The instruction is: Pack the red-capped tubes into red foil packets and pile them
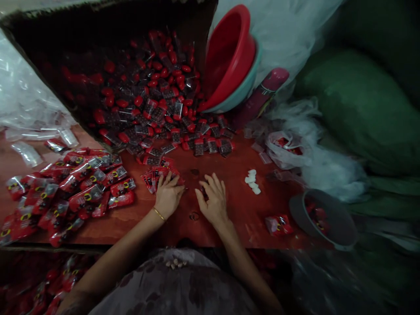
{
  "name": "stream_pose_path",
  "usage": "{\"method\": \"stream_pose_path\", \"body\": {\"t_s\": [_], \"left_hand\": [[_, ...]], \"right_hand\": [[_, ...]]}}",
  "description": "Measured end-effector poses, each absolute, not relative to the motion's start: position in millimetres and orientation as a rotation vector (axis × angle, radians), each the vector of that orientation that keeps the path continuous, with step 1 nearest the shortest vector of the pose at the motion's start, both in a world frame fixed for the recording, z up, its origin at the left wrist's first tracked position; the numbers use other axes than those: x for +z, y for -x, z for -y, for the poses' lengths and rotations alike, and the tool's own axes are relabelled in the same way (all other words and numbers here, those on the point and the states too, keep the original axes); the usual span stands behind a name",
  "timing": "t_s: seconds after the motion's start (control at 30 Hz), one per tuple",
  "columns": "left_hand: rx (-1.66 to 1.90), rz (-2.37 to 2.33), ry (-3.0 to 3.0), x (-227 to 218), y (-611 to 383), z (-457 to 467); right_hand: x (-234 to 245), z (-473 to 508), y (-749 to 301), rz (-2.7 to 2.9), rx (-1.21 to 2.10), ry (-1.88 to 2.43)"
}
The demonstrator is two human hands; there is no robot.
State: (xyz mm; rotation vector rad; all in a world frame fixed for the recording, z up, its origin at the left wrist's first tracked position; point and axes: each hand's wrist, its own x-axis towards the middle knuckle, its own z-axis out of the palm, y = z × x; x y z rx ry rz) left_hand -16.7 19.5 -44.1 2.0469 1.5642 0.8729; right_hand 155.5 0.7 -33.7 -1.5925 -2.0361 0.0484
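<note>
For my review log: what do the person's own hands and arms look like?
The left hand and right hand are ungloved, the forearms bare with no sleeves in view. A thin gold-coloured bangle circles the left wrist; nothing shows on the right.

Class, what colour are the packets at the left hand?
Mostly red, with dark markings: packets at the left hand, best seen in the head view.
</note>
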Motion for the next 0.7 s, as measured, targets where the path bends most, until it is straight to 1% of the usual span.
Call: {"method": "stream_pose_path", "body": {"t_s": [0.1, 0.2, 0.27, 0.3, 0.37, 0.43, 0.5, 0.63, 0.7], "left_hand": [[0.921, -1.578, -2.049, -38.7, 22.2, -20.6], [1.029, -1.594, -2.062, -28.1, 24.3, -17.8], [1.075, -1.569, -2.108, -21.1, 23.2, -14.0], [1.095, -1.546, -2.124, -18.0, 22.1, -12.0], [1.163, -1.529, -2.081, -13.1, 19.4, -8.4], [1.259, -1.552, -1.892, -9.7, 16.5, -6.3], [1.285, -1.525, -1.561, -7.1, 13.7, -6.2], [1.080, -1.276, -0.793, -1.5, 10.4, -8.8], [0.945, -1.169, -0.522, 2.2, 9.9, -9.2]], "right_hand": [[-22.9, -0.4, -144.5, 1.953, 0.185, 1.546], [-17.0, -5.5, -134.8, 1.802, 0.564, 1.547], [-16.1, -10.2, -129.2, 1.676, 0.842, 1.456], [-16.3, -12.3, -126.8, 1.612, 0.942, 1.403], [-16.9, -15.2, -123.0, 1.495, 1.043, 1.323], [-17.4, -15.7, -120.6, 1.402, 1.043, 1.305], [-17.5, -14.1, -119.3, 1.349, 0.988, 1.316], [-17.3, -9.5, -118.3, 1.357, 0.845, 1.348], [-16.9, -7.7, -118.4, 1.351, 0.756, 1.362]]}}
